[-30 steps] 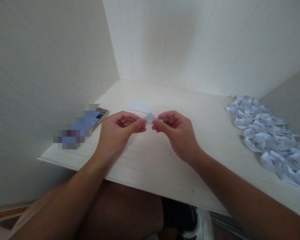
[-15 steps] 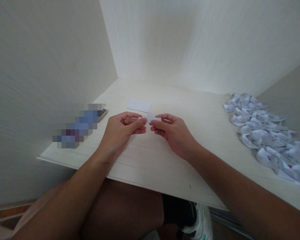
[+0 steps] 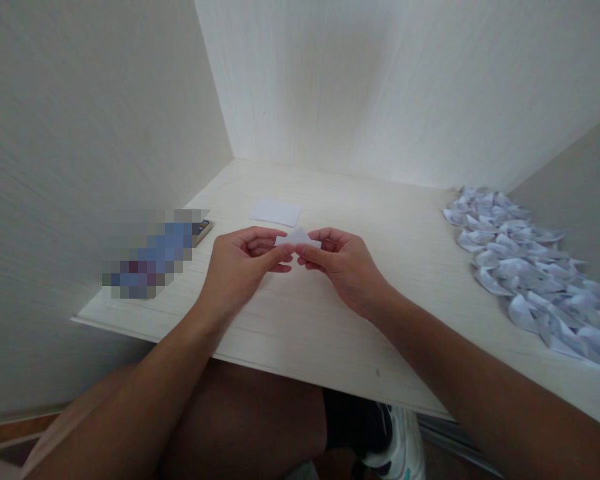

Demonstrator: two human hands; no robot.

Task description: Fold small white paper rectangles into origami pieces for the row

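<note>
A small folded piece of white paper (image 3: 298, 237) is held just above the pale wooden desk (image 3: 300, 313), pinched from both sides. My left hand (image 3: 243, 263) grips its left end between thumb and curled fingers. My right hand (image 3: 343, 263) grips its right end the same way, thumb tips nearly touching. Only the paper's pointed top edge shows above the fingers. A flat white sheet (image 3: 275, 212) lies on the desk just behind the hands.
A large heap of folded white paper pieces (image 3: 525, 267) covers the desk's right side. A phone (image 3: 200, 230), mostly blurred out, lies at the left near the wall. Walls close in the desk at left and back. My knees and a shoe show below the front edge.
Both hands have stayed together on the paper and worked it; it now shows as a wider strip with a peak. The view has shifted slightly.
</note>
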